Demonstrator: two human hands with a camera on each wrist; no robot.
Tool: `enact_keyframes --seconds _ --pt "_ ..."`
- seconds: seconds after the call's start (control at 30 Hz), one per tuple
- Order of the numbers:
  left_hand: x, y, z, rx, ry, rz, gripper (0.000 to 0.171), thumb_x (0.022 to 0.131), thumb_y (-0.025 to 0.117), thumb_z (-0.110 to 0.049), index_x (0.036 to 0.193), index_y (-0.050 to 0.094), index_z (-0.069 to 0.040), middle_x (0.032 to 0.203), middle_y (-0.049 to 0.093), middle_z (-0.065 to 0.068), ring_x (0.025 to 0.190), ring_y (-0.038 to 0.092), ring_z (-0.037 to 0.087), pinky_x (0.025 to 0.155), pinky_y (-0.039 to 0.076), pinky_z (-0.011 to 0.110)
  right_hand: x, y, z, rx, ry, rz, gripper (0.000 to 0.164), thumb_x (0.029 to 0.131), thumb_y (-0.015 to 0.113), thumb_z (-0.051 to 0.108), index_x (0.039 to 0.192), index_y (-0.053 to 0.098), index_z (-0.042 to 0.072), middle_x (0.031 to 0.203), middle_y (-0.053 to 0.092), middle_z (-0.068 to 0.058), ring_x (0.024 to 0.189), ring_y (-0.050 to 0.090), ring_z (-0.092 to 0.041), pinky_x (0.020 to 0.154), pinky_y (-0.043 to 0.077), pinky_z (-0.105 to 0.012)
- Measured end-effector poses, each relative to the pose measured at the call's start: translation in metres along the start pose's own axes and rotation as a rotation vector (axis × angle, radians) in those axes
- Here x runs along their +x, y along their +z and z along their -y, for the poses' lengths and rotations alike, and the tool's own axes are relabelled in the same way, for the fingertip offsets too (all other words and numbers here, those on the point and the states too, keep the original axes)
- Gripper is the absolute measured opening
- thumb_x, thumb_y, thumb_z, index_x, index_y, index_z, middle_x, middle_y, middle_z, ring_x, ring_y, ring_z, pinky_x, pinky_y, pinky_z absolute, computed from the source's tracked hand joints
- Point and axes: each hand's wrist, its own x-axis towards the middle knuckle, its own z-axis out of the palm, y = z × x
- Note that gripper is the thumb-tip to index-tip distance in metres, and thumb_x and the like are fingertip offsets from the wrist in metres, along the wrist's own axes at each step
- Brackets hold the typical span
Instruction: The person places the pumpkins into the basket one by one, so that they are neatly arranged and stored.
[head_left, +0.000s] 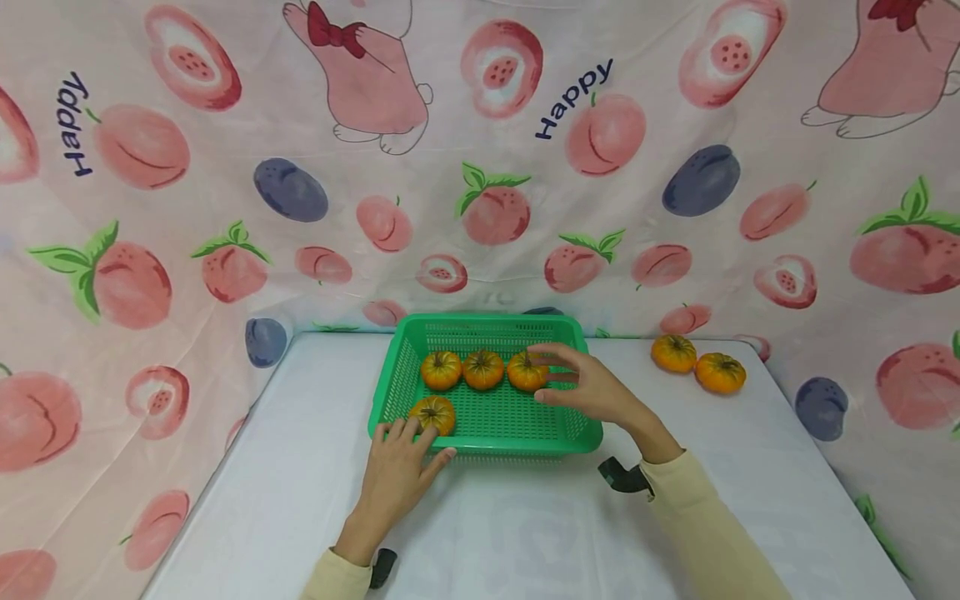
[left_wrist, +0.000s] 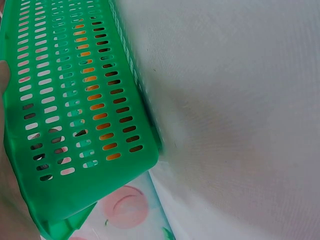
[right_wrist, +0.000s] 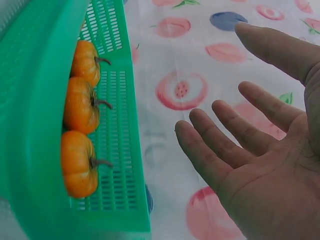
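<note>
Head view: fruit-print cloth behind green basket

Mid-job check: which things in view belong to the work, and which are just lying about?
Likely part of the work:
green basket
four pumpkins inside it
left hand, at its near rim
right hand
two loose pumpkins, probably

Just around:
fruit-print cloth
white table

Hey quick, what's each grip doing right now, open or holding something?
Left grip: closed over the near rim of the green basket.
Right grip: open, holding nothing.
</note>
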Motion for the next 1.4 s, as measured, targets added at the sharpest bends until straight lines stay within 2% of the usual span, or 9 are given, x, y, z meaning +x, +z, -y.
enact_keyframes --seconds 0.3,0.5,0.77,0.97,1.2,1.4 --pt "-0.001 0.001 0.000 0.006 0.001 0.002 0.037 0.092 0.060 -0.055 0.097 0.064 -0.019 0.090 0.055 0.003 0.086 0.051 0.023 0.083 0.037 0.043 -0.015 -0.013 -0.007 0.024 0.038 -0.039 0.063 0.089 0.074 0.019 0.145 0.045 0.017 0.150 0.043 -0.015 0.135 0.047 -0.040 0.107 0.041 -0.056" --pt "0.000 -0.001 0.000 0.004 0.002 -0.007 0.036 0.092 0.061 -0.054 0.098 0.064 -0.019 0.090 0.055 0.002 0.087 0.051 0.023 0.082 0.037 0.043 -0.022 -0.021 -0.016 0.008 0.039 -0.075 0.062 0.091 0.072 0.018 0.146 0.043 0.013 0.148 0.045 -0.017 0.134 0.048 -0.040 0.107 0.040 -0.057" --pt "-0.002 0.000 0.000 -0.004 -0.005 0.001 0.038 0.092 0.059 -0.055 0.100 0.065 -0.018 0.090 0.055 0.003 0.086 0.050 0.023 0.082 0.036 0.043 -0.034 -0.032 -0.027 0.007 0.085 -0.126 0.064 0.091 0.072 0.019 0.147 0.042 0.009 0.150 0.042 -0.022 0.135 0.045 -0.046 0.104 0.043 -0.056" --pt "-0.002 0.002 0.001 -0.004 0.000 -0.011 0.038 0.092 0.060 -0.055 0.098 0.065 -0.018 0.089 0.054 0.002 0.085 0.050 0.023 0.081 0.035 0.042 -0.044 -0.038 -0.035 -0.008 0.153 -0.162 0.065 0.092 0.071 0.025 0.148 0.041 0.013 0.151 0.041 -0.020 0.134 0.046 -0.043 0.103 0.046 -0.050" --pt "-0.001 0.001 0.000 -0.008 -0.008 0.007 0.035 0.092 0.060 -0.054 0.099 0.063 -0.020 0.089 0.054 0.002 0.086 0.050 0.022 0.082 0.036 0.043 -0.055 -0.047 -0.037 0.014 0.215 -0.212 0.066 0.093 0.070 0.027 0.149 0.038 0.013 0.151 0.039 -0.022 0.131 0.049 -0.044 0.098 0.052 -0.036" --pt "-0.001 0.000 0.000 -0.015 -0.009 -0.001 0.034 0.092 0.061 -0.053 0.099 0.064 -0.020 0.089 0.054 0.002 0.086 0.050 0.023 0.083 0.036 0.043 -0.063 -0.053 -0.038 0.005 0.253 -0.241 0.068 0.093 0.069 0.032 0.150 0.037 0.014 0.152 0.040 -0.019 0.131 0.050 -0.043 0.095 0.053 -0.029"
